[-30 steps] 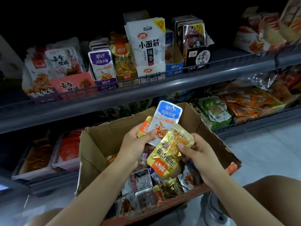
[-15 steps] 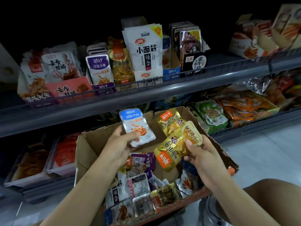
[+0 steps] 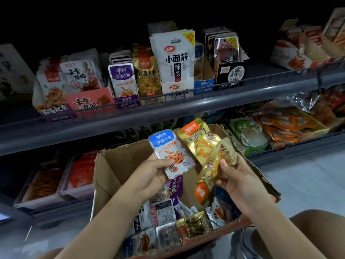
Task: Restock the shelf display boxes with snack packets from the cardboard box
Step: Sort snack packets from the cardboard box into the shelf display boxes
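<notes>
Shelf (image 3: 168, 116) dim w/ display boxes; left grip (image 3: 149, 174) pinches blue packet (image 3: 170, 152), right grip (image 3: 237, 176) gold packets (image 3: 207, 146).

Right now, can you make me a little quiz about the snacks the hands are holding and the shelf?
1. True or false: the left hand holds a blue-topped packet.
2. What colour are the packets gripped in the right hand? A) green B) gold C) purple
3. Fill the gap: on the top shelf, the blue display box stands just right of the tall ____ packets.

Key: 1 true; 2 B, the gold packets; 3 white.
</notes>
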